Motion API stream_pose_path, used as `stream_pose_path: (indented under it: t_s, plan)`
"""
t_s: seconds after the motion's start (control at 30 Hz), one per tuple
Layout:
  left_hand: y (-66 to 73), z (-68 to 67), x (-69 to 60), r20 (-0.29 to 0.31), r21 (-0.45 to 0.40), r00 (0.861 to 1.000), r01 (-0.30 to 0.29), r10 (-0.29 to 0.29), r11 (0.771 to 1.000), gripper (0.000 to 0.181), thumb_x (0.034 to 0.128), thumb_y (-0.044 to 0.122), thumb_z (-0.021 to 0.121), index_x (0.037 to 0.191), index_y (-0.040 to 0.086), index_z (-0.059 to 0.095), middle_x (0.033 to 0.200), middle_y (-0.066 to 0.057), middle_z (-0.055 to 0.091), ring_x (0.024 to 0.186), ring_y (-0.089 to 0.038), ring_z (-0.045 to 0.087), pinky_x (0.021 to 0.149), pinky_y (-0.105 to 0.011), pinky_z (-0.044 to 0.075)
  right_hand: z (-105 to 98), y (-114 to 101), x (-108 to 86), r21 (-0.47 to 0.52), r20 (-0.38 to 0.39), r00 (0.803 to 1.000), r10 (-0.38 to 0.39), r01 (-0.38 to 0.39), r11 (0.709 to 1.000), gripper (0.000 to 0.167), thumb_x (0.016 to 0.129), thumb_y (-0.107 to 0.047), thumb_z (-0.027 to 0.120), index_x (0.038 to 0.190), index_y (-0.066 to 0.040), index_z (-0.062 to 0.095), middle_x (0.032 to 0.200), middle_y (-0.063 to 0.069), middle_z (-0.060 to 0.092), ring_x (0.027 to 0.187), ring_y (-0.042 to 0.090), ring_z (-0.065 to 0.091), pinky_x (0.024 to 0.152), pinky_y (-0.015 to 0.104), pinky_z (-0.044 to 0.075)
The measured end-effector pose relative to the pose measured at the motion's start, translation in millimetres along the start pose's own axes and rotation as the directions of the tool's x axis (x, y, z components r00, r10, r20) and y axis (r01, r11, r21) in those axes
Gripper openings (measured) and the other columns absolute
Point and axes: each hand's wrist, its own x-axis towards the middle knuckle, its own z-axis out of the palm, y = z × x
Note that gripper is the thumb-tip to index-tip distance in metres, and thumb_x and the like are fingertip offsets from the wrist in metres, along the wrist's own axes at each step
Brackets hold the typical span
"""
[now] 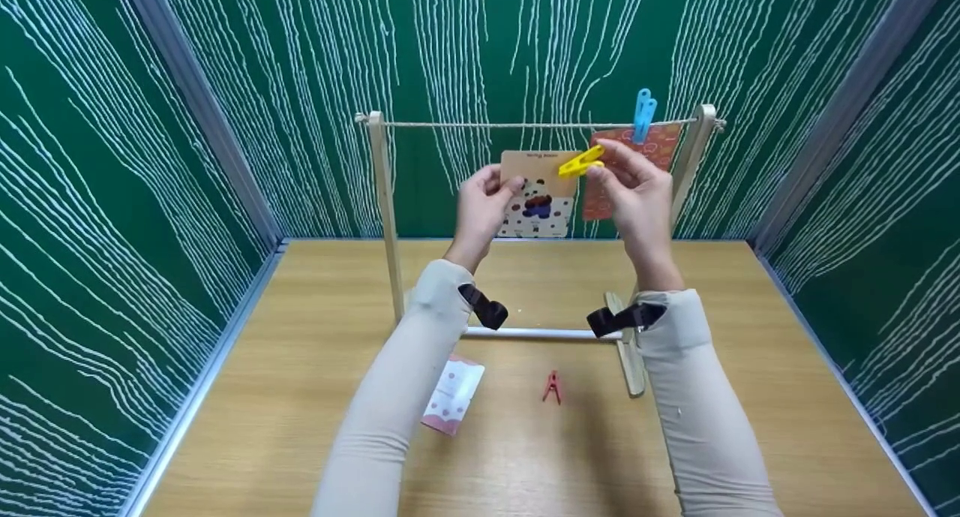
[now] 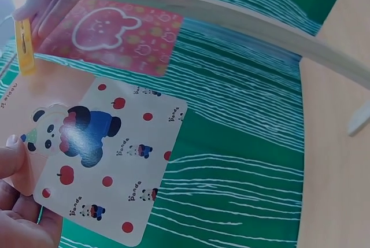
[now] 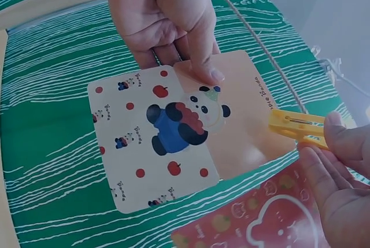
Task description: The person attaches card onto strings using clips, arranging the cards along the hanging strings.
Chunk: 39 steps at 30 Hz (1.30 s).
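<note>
My left hand (image 1: 480,213) pinches a panda-print card (image 1: 555,220) by its left side, thumb on the front. The card hangs upright, just below the rope (image 1: 480,125) in the head view. In my right hand (image 1: 643,205), thumb and fingers grip a yellow clothespin (image 1: 581,161) by its handle end. Its tip overlaps the card's upper right corner; whether it bites the card or the rope, I cannot tell. Behind that hand, a red rabbit-print card (image 3: 283,219) hangs from the rope under a blue clothespin (image 1: 643,118).
Two wooden posts, left (image 1: 386,217) and right (image 1: 701,149), carry the rope; a pale bar (image 1: 540,333) joins them low down. On the table (image 1: 300,397) lie a red clothespin (image 1: 553,388) and a white-and-pink card (image 1: 454,389), partly behind my left forearm. Green walls stand around.
</note>
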Motion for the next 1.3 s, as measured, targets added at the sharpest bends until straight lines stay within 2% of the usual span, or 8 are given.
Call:
stream_pose_path:
  t_s: [0.17, 0.4, 0.53, 0.67, 0.8, 0.9, 1.03, 1.3]
  plan:
    - [6.9, -0.3, 3.1, -0.005, -0.009, 1.0, -0.009, 0.009, 1.0, 0.027, 0.0907, 0.017, 0.064, 0.117, 0.009, 0.063, 0.117, -0.005, 0.068, 0.103, -0.014, 0.065, 0.09, -0.024, 0.052, 3.7, -8.8, 5.4, -0.001, -0.013, 0.999, -0.04, 0.04, 0.999, 0.032, 0.088, -0.013, 0.066, 0.12, -0.008, 0.066, 0.119, 0.012, 0.066, 0.098, 0.015, 0.065, 0.084, 0.018, 0.052]
    - [14.1, -0.2, 6.3, -0.015, -0.021, 1.0, -0.01, 0.01, 1.0, 0.027, 0.0906, 0.018, 0.064, 0.116, 0.01, 0.064, 0.115, -0.004, 0.069, 0.1, -0.013, 0.065, 0.089, -0.023, 0.051, 10.1, -19.8, 12.8, -0.033, -0.062, 0.99, -0.125, 0.123, 0.992, 0.031, 0.087, -0.015, 0.067, 0.117, -0.007, 0.068, 0.113, 0.009, 0.068, 0.085, 0.015, 0.062, 0.058, 0.014, 0.044]
    - [17.2, 0.1, 8.1, -0.026, -0.022, 0.999, -0.02, 0.02, 1.0, 0.027, 0.09, 0.018, 0.064, 0.115, 0.009, 0.064, 0.111, -0.006, 0.07, 0.096, -0.014, 0.066, 0.088, -0.023, 0.052, 13.3, -22.5, 15.4, -0.063, -0.082, 0.983, -0.164, 0.159, 0.985, 0.033, 0.086, -0.017, 0.067, 0.117, -0.008, 0.068, 0.112, 0.009, 0.066, 0.088, 0.012, 0.062, 0.056, 0.013, 0.041]
    - [18.3, 0.5, 9.5, -0.025, -0.018, 0.999, -0.03, 0.03, 0.999, 0.028, 0.09, 0.018, 0.064, 0.116, 0.008, 0.064, 0.109, -0.006, 0.071, 0.093, -0.014, 0.066, 0.086, -0.023, 0.052, 15.2, -24.2, 18.3, -0.059, -0.1, 0.984, -0.147, 0.142, 0.988, 0.03, 0.086, -0.016, 0.067, 0.116, -0.01, 0.069, 0.113, 0.009, 0.065, 0.091, 0.013, 0.062, 0.055, 0.013, 0.039]
    - [19.0, 0.7, 10.1, -0.022, -0.012, 0.999, -0.034, 0.034, 0.999, 0.028, 0.0902, 0.019, 0.064, 0.116, 0.008, 0.064, 0.109, -0.006, 0.071, 0.093, -0.013, 0.067, 0.085, -0.021, 0.052, 17.3, -29.1, 19.8, -0.056, -0.109, 0.987, -0.119, 0.114, 0.992, 0.028, 0.087, -0.014, 0.066, 0.115, -0.01, 0.07, 0.114, 0.008, 0.064, 0.095, 0.015, 0.061, 0.063, 0.012, 0.044]
    - [19.5, 0.8, 10.3, -0.023, -0.009, 0.999, -0.036, 0.036, 0.999, 0.028, 0.0902, 0.018, 0.064, 0.116, 0.008, 0.064, 0.109, -0.006, 0.071, 0.093, -0.013, 0.067, 0.084, -0.021, 0.052, 19.5, -34.8, 20.1, -0.053, -0.109, 0.986, -0.124, 0.119, 0.991, 0.027, 0.088, -0.01, 0.065, 0.114, -0.007, 0.069, 0.114, 0.009, 0.063, 0.101, 0.015, 0.062, 0.081, 0.013, 0.05]
    - [20.2, 1.0, 11.5, -0.028, -0.015, 0.999, -0.027, 0.026, 1.0, 0.028, 0.0898, 0.017, 0.065, 0.116, 0.007, 0.064, 0.11, -0.007, 0.071, 0.094, -0.013, 0.067, 0.083, -0.021, 0.053, 21.6, -38.6, 22.2, -0.035, -0.113, 0.985, -0.134, 0.13, 0.991, 0.027, 0.087, -0.007, 0.064, 0.114, -0.003, 0.069, 0.113, 0.011, 0.063, 0.105, 0.017, 0.061, 0.094, 0.02, 0.049]
    - [19.9, 2.0, 11.0, -0.029, -0.007, 0.999, -0.014, 0.014, 1.0, 0.029, 0.0901, 0.019, 0.064, 0.118, 0.01, 0.063, 0.112, -0.005, 0.07, 0.097, -0.012, 0.067, 0.087, -0.02, 0.052, 26.1, -32.8, 32.2, -0.114, -0.119, 0.981, -0.152, 0.138, 0.984, 0.03, 0.086, -0.013, 0.066, 0.115, -0.005, 0.069, 0.116, 0.012, 0.064, 0.107, 0.017, 0.062, 0.093, 0.02, 0.049]
